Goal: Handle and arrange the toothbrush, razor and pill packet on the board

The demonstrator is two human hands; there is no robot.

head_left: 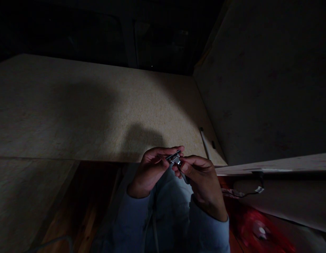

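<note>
A small shiny metal piece with dark, flat parts [176, 160] is held between both hands, above my lap. One of its dark parts slants up toward the left fingers; another hangs down by the right fingers. Its exact kind is hard to make out in the dim light. My left hand [152, 168] pinches it from the left, thumb below and fingers along the top. On the other side, my right hand [202, 177] grips it between thumb and fingertips.
A pale speckled tabletop [99, 112] spreads ahead, darkened by shadows. Near its right edge lie a thin light stick [205, 143] and a small dark item [213, 144]. A tall panel [265, 91] rises at the right. Below it are a cable [248, 194] and a red bag [257, 228].
</note>
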